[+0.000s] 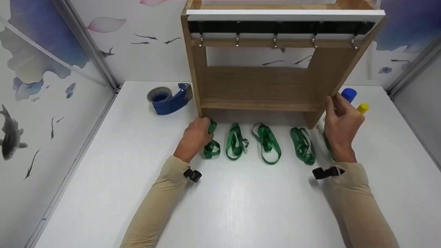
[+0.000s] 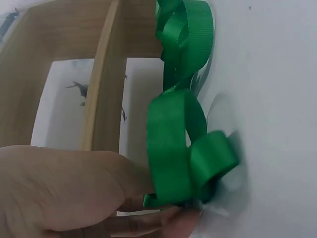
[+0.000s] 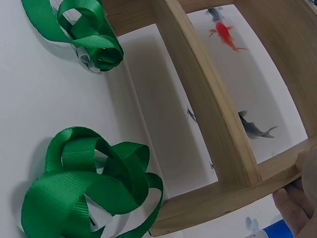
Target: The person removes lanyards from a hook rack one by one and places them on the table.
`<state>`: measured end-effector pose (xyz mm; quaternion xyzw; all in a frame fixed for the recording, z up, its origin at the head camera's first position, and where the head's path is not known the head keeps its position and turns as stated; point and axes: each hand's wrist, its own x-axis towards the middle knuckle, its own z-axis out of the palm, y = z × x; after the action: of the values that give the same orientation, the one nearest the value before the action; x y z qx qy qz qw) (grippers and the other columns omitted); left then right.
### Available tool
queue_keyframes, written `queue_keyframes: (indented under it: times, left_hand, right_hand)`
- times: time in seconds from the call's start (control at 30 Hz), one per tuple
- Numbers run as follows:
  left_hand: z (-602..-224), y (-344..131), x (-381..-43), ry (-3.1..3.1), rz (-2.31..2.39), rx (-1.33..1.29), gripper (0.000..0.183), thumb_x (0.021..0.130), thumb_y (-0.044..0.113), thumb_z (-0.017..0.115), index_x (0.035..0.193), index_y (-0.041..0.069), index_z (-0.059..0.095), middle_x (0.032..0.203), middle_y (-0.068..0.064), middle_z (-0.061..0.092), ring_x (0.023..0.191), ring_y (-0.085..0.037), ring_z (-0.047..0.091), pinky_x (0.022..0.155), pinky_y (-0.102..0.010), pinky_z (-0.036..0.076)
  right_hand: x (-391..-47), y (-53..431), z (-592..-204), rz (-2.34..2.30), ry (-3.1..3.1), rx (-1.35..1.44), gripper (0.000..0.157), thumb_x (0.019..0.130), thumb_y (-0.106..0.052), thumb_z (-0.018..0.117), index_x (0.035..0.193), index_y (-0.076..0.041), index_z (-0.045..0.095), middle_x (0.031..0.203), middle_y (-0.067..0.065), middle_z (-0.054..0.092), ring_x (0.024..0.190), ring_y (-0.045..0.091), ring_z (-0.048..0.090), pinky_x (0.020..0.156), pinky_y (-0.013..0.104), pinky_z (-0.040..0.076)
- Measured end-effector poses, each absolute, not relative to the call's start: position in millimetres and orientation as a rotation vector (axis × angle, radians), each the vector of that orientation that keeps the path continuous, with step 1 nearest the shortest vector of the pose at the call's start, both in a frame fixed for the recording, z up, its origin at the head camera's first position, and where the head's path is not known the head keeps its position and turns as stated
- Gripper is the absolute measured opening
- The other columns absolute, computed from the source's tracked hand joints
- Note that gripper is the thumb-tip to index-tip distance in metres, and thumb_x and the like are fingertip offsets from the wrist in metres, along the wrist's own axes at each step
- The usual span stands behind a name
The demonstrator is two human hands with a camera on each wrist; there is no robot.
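Observation:
A wooden rack (image 1: 262,86) with a row of metal hooks (image 1: 275,39) across its top front stands at the back of the table. My left hand (image 1: 195,136) grips the foot of its left side panel, fingers curled. Right by those fingers lies a coiled green ribbon (image 2: 171,148), overlapping the fingertips in the left wrist view. My right hand (image 1: 342,124) pinches the front edge of the right side panel (image 3: 233,203) between thumb and fingers. More coiled green ribbons (image 1: 270,144) lie in a row before the rack, one partly hidden behind my right hand.
A blue tape dispenser (image 1: 170,101) sits left of the rack. Behind my right hand, a blue-capped (image 1: 348,94) and a yellow-capped (image 1: 362,108) cylinder show. White walls with painted fish (image 1: 12,132) border the white table (image 1: 224,206).

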<state>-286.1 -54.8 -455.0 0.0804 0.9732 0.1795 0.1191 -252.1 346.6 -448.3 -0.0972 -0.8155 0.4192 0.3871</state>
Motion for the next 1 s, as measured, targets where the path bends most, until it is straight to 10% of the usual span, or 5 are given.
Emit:
queue_keyframes:
  times: [1.0]
  left_hand:
    - [-447,-67,-286,2.87,0.464,0.317,0.048,0.103,0.043,0.075,0.132,0.005,0.07,0.122,-0.015,0.071,0.104,-0.03,0.068,0.102,-0.057,0.061]
  right_hand:
    - [-253,346,-444,1.065,-2.117,-0.286,0.041,0.104,-0.041,0.072,0.14,-0.019,0.074,0.141,-0.004,0.074,0.128,0.017,0.074,0.101,0.027,0.062]
